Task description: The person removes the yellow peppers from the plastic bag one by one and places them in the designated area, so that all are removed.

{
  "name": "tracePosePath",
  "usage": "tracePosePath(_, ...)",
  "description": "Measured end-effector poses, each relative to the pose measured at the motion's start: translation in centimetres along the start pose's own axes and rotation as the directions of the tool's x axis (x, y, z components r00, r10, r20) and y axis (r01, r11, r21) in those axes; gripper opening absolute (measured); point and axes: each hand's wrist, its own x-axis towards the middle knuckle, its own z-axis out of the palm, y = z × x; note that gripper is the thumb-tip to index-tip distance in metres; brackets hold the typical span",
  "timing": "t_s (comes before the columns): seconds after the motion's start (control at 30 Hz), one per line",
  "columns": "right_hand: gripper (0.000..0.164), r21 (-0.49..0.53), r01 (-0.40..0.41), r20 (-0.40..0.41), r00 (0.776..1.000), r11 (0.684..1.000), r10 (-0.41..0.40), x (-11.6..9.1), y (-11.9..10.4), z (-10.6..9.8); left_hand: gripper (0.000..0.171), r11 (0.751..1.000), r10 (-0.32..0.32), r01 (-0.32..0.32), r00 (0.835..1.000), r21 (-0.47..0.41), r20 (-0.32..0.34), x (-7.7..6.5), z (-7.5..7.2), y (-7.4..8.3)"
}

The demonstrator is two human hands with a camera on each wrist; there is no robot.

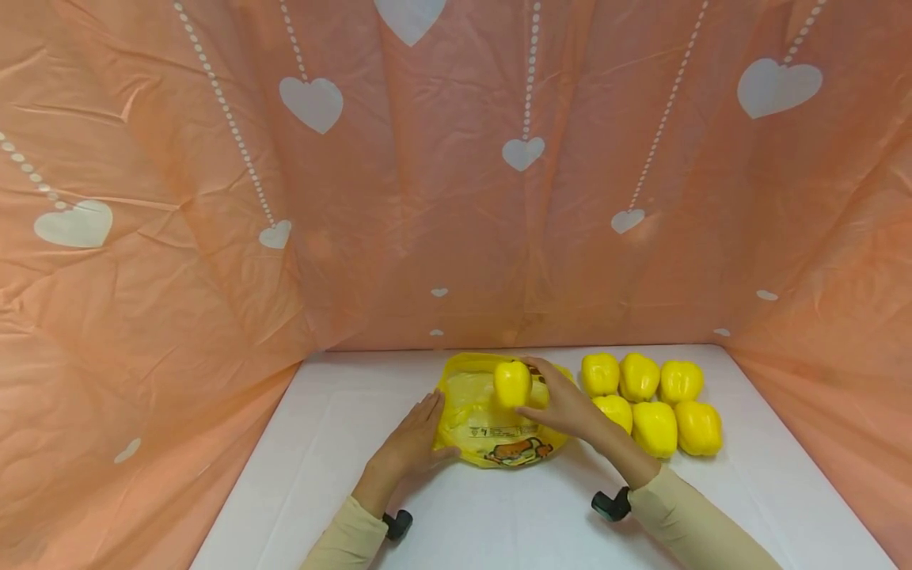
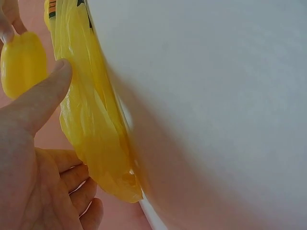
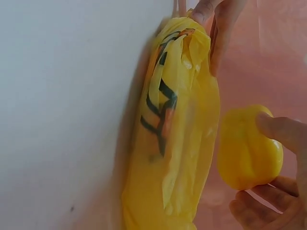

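Note:
A yellow plastic bag [image 1: 492, 427] with printed pictures sits on the white table, its wide mouth facing up. My right hand [image 1: 563, 400] holds a yellow bell pepper [image 1: 512, 385] over the mouth of the bag. In the right wrist view the thumb and fingers grip this pepper [image 3: 249, 148] beside the bag [image 3: 177, 129]. At the bag's left side is my left hand [image 1: 413, 435], its fingers extended along the edge. The left wrist view shows that hand's thumb [image 2: 48, 93] against the yellow plastic [image 2: 88, 103], with the other fingers at its far side.
Several yellow bell peppers [image 1: 654, 427] stand in two rows on the table [image 1: 342, 419], right of the bag and close to my right forearm. Behind the table and along both sides hangs a peach curtain [image 1: 427, 237] with white hearts.

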Motion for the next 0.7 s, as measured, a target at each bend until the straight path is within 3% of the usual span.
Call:
tracePosePath(0.17, 0.089, 0.062, -0.053, 0.001, 0.999, 0.997, 0.053, -1.3, 0.3, -0.7, 0.103, 1.0, 0.004, -0.004, 1.0, 0.011, -0.003, 0.0, 0.0, 0.0)
tracePosePath(0.27, 0.089, 0.078, -0.045, -0.001, 0.999, 0.996, 0.045, -2.0, 0.3, -1.1, 0.103, 1.0, 0.001, -0.001, 1.0, 0.014, -0.003, 0.1, 0.1, -0.1)
tracePosePath(0.7, 0.091, -0.072, 0.1, -0.065, 0.992, 0.992, -0.105, -5.3, 1.0, -2.7, 0.104, 1.0, 0.003, -0.003, 1.0, 0.013, -0.005, 0.3, 0.0, -0.3)
